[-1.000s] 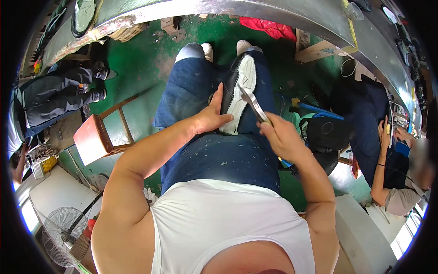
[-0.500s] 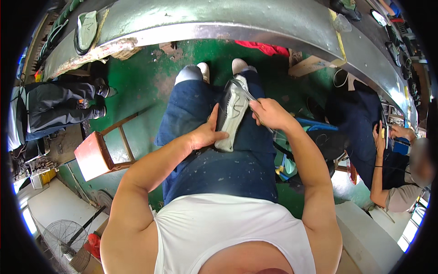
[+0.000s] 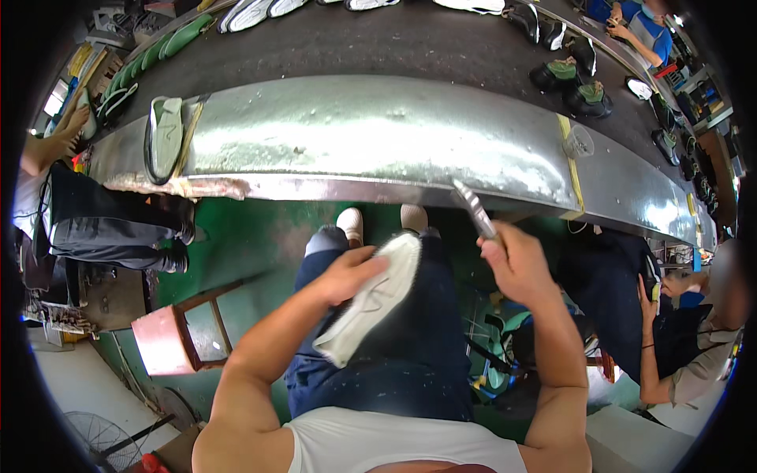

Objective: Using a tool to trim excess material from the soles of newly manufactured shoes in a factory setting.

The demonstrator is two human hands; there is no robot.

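My left hand (image 3: 351, 277) grips a pale shoe (image 3: 369, 309) by its side, above my thighs. The shoe is tilted with its whitish underside up, and a thin wavy line runs along it. Its edges are smeared by motion. My right hand (image 3: 516, 262) is closed around a silver metal hand tool (image 3: 475, 209), raised to the right of the shoe and apart from it. The tool's narrow end points up and left, over the front edge of the steel bench (image 3: 331, 138). What kind of tool it is I cannot make out.
A pale sole-shaped piece with a dark rim (image 3: 165, 134) lies on the bench at left, a clear cup (image 3: 579, 142) at right. Shoes line the dark surface (image 3: 378, 47) behind. A reddish stool (image 3: 163, 344) stands at left. A co-worker (image 3: 702, 347) sits close at right.
My right hand has lifted away from the shoe with the tool, up and right. The shoe has tilted, its far end now to the right. The view has risen to show more bench.
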